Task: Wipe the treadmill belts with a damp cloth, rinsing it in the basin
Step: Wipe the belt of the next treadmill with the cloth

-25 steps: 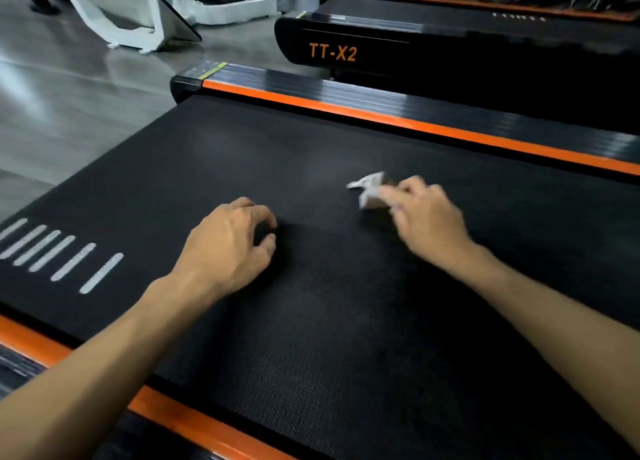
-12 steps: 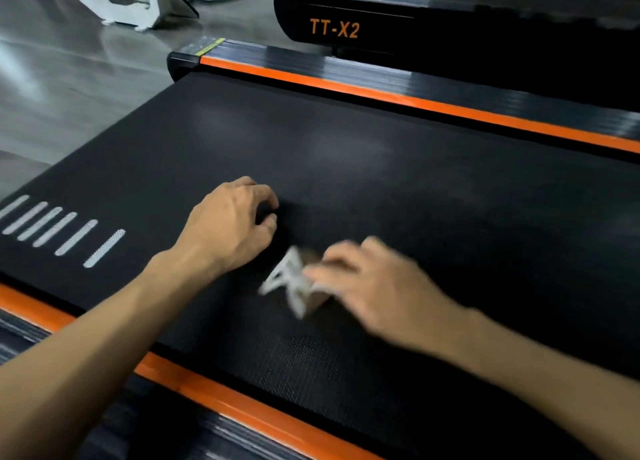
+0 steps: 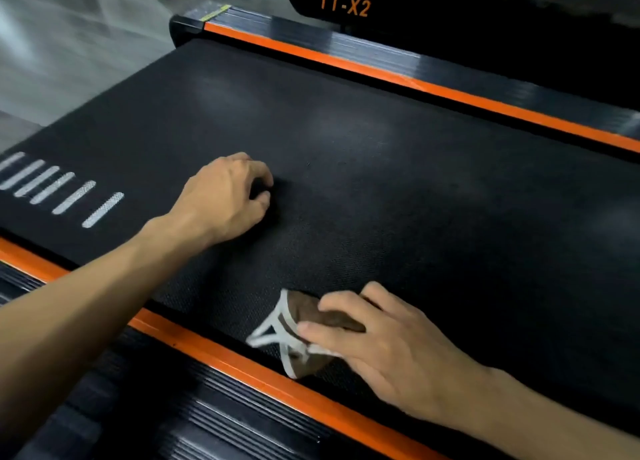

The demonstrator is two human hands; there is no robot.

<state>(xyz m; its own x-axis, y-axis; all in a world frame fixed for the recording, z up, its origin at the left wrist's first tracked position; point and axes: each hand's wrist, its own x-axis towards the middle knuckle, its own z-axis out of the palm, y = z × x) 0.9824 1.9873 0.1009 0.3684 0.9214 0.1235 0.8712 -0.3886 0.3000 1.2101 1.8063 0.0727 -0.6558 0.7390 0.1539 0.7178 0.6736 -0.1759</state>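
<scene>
Pressing flat fingers on the brown-and-white cloth (image 3: 304,335), the right hand (image 3: 391,348) has dragged it back across the treadmill belt (image 3: 415,189) to the near orange edge strip (image 3: 242,352); the left hand (image 3: 225,196) stays loosely curled on the belt, holding nothing.

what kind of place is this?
Probably a gym or a fitness showroom. The hands work on a treadmill belt with orange side rails, a second machine marked TT-X2 stands just beyond it, and the floor is glossy grey.
</scene>
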